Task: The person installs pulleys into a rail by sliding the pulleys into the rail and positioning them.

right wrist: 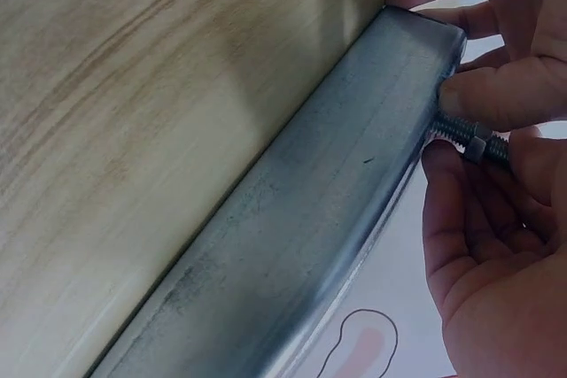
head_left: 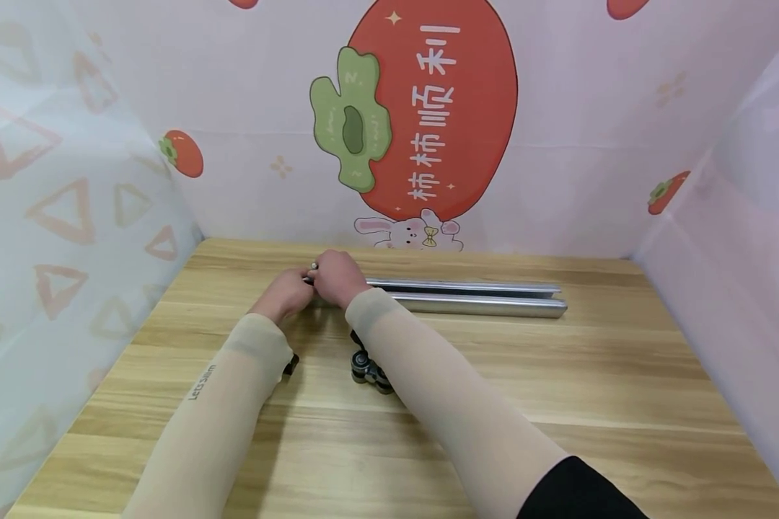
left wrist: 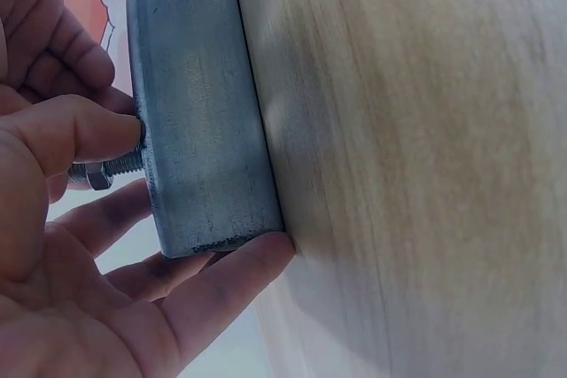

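A silvery metal channel rail lies on the table with its long slot facing up. My left hand grips its left end, fingertips against the end face and thumb on the top edge, as the left wrist view shows. From the slot near that end rises a threaded bolt carrying a hex nut. My right hand holds the upper part of this bolt between thumb and curled fingers. Inside the channel, the bolt's lower end is hidden.
A dark metal roller trolley with small wheels lies on the wooden table nearer to me, partly hidden behind my right forearm. Printed cloth walls stand behind the table and along both sides.
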A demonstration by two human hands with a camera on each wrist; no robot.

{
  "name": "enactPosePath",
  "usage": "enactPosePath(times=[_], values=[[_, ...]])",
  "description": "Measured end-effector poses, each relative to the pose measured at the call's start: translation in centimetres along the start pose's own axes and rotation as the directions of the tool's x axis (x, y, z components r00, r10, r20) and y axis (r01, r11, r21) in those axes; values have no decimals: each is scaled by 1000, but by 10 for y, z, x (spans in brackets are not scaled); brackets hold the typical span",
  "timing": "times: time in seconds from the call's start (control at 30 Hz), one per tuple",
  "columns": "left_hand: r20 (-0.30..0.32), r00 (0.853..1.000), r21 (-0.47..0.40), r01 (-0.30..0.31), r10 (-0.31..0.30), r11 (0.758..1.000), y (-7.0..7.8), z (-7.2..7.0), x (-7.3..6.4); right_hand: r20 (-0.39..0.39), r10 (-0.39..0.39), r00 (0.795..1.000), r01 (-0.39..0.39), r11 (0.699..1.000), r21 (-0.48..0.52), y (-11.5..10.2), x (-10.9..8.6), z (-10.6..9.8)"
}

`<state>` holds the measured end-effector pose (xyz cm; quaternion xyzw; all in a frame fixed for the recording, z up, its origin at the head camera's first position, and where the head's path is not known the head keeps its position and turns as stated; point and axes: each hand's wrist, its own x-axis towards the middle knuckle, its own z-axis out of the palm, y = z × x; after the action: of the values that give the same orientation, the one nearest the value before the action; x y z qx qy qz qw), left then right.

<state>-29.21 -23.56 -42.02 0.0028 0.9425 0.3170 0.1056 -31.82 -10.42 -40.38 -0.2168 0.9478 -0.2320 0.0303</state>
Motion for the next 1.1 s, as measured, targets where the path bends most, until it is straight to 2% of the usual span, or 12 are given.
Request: enactPosePath(times=[0.13, 0.23, 0.33, 0.4, 0.6, 0.8, 0.97, 1.03, 1.1], values=[[13, 1000, -19, 7, -7, 1000, 1, -1, -1, 29, -11, 1000, 11, 1000, 10, 1, 0, -3], [18, 1000, -25, 3, -2, 1000, 0, 1, 0, 98, -45, 994, 45, 999, 3, 6, 0, -11], [9, 1000, -35, 2, -2, 999, 0, 4, 1, 166, -55, 985, 57, 998, -6, 14, -1, -27], [4, 1000, -35, 2, -2, 999, 0, 5, 1, 198, -33, 980, 33, 999, 1, 21, -4, -41], [10, 1000, -59, 20, -19, 998, 1, 3, -1, 220, 9, 975, -27, 997, 78, 59, -19, -86], [29, 999, -63, 38, -36, 997, 1, 2, -1, 171, 36, 985, -64, 985, 163, 111, -47, -115], [29, 998, -60, 52, -50, 997, 3, 1, -2, 165, 87, 982, -123, 968, 221, 140, -69, -134], [30, 998, -59, 53, -51, 997, 3, 1, -2, 180, 103, 978, -153, 944, 292, 146, -78, -139], [32, 998, -56, 52, -50, 997, 3, 1, -2, 204, 122, 971, -192, 908, 372, 150, -87, -142]])
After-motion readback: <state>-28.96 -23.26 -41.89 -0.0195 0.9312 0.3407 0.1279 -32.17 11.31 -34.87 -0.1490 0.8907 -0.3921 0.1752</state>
